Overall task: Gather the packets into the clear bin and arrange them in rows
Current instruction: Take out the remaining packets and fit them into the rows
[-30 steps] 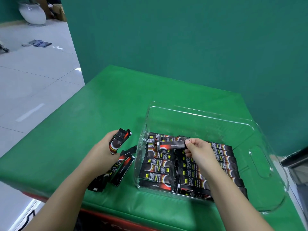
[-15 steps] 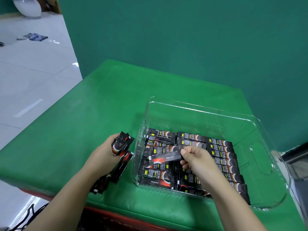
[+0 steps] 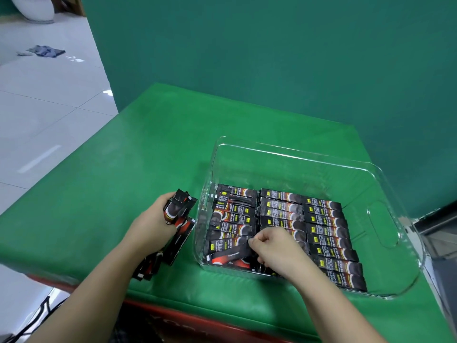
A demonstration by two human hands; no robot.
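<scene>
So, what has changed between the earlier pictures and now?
The right hand carried its single packet from the far end of the rows down to the near left corner of the clear bin, still pinching it. The left hand keeps gripping its bundle of packets outside the bin.

The worktop (image 3: 138, 169) was covered in smooth green padding, with a red edge showing along its near side. A clear bin (image 3: 291, 154) stood directly on it toward the right, its near wall close to the front edge. Just left of the bin, a loose heap of dark packets (image 3: 173, 246) lay on the green surface, reaching to the near edge.
</scene>
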